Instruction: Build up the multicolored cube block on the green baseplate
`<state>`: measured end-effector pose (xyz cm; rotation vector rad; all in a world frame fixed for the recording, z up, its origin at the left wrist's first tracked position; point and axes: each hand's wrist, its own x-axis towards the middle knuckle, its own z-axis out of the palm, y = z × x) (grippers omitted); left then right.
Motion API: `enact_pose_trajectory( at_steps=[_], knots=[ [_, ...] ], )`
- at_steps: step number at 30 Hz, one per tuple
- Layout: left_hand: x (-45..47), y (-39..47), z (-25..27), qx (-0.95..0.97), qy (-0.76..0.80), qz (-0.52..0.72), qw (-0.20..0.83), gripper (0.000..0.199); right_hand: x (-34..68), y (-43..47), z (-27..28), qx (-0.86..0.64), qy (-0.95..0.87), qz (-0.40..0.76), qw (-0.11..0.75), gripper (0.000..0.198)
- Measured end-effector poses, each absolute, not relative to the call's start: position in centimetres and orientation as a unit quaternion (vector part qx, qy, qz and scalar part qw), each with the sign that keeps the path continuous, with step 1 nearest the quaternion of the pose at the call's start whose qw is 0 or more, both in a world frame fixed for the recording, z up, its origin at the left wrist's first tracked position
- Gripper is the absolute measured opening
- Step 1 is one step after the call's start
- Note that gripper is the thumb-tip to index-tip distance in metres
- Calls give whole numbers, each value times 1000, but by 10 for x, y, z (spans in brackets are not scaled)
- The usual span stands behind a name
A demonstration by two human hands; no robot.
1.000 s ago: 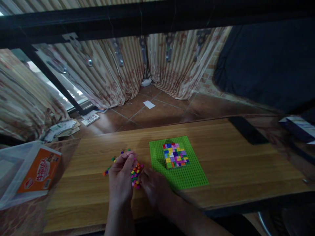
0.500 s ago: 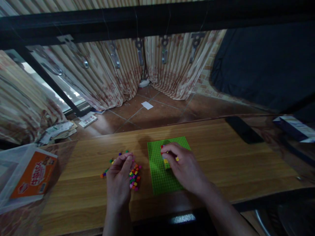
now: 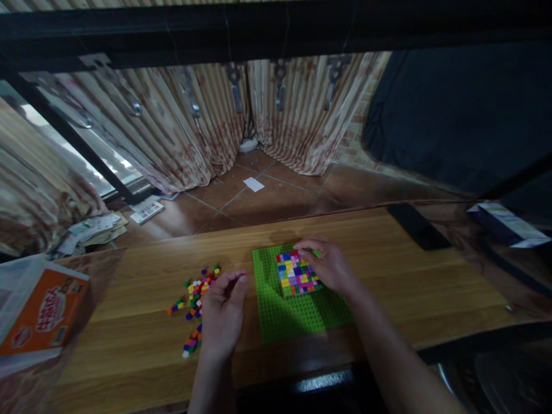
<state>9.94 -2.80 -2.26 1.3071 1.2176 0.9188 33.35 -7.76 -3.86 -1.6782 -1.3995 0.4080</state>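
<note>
A green studded baseplate [image 3: 276,322] lies on the wooden table. On it sits a square block of small multicoloured bricks [image 3: 297,276], packed close together. My right hand [image 3: 330,267] reaches over the block's right side, with its fingertips closed at the far edge beside a red spot; what is between them is hidden. My left hand [image 3: 224,313] hovers left of the baseplate, thumb and fingers pinched together. Anything it holds is too small to make out. Loose coloured bricks [image 3: 194,293] lie scattered left of this hand and partly behind it.
A black phone [image 3: 418,227] rests at the table's far right, with a dark blue and white packet [image 3: 509,224] beyond it. To the left stands a clear plastic box [image 3: 26,267] with an orange label. A dark bar [image 3: 276,34] crosses above, with metal hooks hanging below it.
My right hand has shifted up and right, uncovering most of the brick block. My left hand has moved right, away from the loose bricks. The view has shifted slightly.
</note>
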Motion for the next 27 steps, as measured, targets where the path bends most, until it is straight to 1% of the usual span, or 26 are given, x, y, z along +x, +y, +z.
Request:
enact_pose_trajectory(
  at_steps=[12, 18, 22, 27],
  knots=[
    [98, -28, -26, 569, 508, 377, 525, 29, 333, -81, -36, -680, -564, 179, 433, 15],
    [99, -29, -24, 573, 510, 371, 523, 30, 333, -80, -38, -674, -549, 192, 455, 14],
    [100, -29, -21, 571, 514, 372, 520, 28, 334, -79, -43, -666, -515, 237, 486, 12],
    [100, -30, -20, 582, 506, 374, 516, 25, 333, -78, -46, -672, -447, 308, 504, 14]
  ],
)
